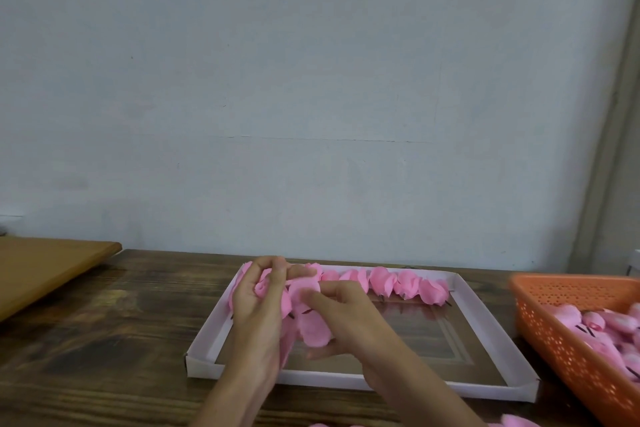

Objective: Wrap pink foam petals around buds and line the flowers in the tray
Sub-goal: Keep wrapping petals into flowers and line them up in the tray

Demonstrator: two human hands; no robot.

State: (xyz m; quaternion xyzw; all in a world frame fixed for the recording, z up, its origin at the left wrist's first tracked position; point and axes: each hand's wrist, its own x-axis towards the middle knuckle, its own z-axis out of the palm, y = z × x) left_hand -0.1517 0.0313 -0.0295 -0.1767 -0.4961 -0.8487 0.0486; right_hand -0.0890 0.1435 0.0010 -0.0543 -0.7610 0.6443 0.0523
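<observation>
Pink foam petal (pixel 314 328): pinched between the thumb and fingers of the right hand (pixel 349 322), touching the bud, above the tray's left half.
Bud (pixel 264 288): grasped in the curled fingers of the left hand (pixel 256 305).
Flowers (pixel 398 282): one row along the tray's far wall, stems pointing toward the person.
Tray (pixel 381 384): white card walls, brown floor, flat on the table.
Basket (pixel 554 329): orange, perforated, just right of the tray; holds more pink pieces.
Table (pixel 104 340): dark stained wood.
Board (pixel 41 270): lighter wood, far left; appears to overlap the table's corner.
Wall (pixel 311 80): pale blue-grey, plain, directly behind the table.
</observation>
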